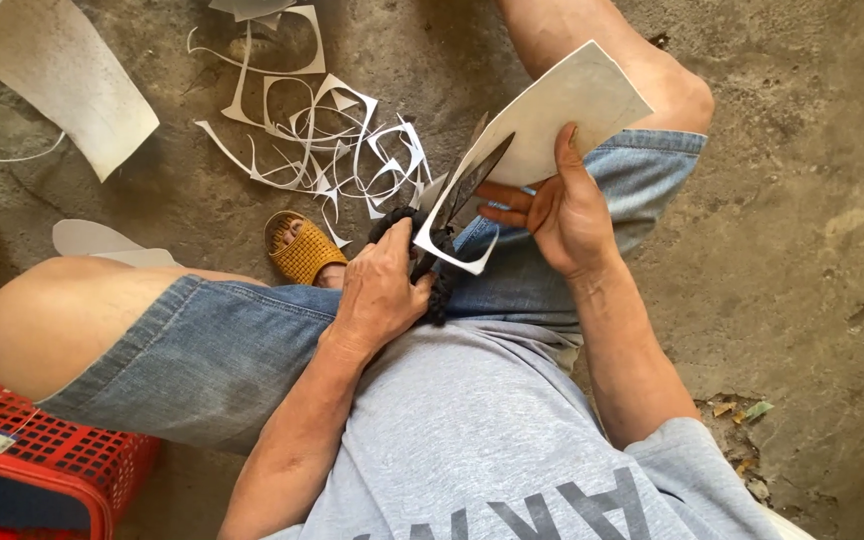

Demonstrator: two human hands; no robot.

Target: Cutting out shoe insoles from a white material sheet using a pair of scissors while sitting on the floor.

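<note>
My left hand (382,290) grips the black handles of a large pair of scissors (472,185), held over my lap. The dark blades are parted and bite into the lower edge of a white sheet (572,100). My right hand (557,215) holds that sheet up, thumb on its front and fingers behind it. A narrow cut strip (457,255) curls down from the sheet near the scissor handles. I sit with both knees bent, in denim shorts and a grey shirt.
Tangled white offcuts (322,130) lie on the concrete floor ahead. A larger white sheet (62,80) lies at the far left, with a cut white shape (102,240) by my left knee. My foot wears an orange sandal (302,250). A red plastic crate (42,450) stands lower left.
</note>
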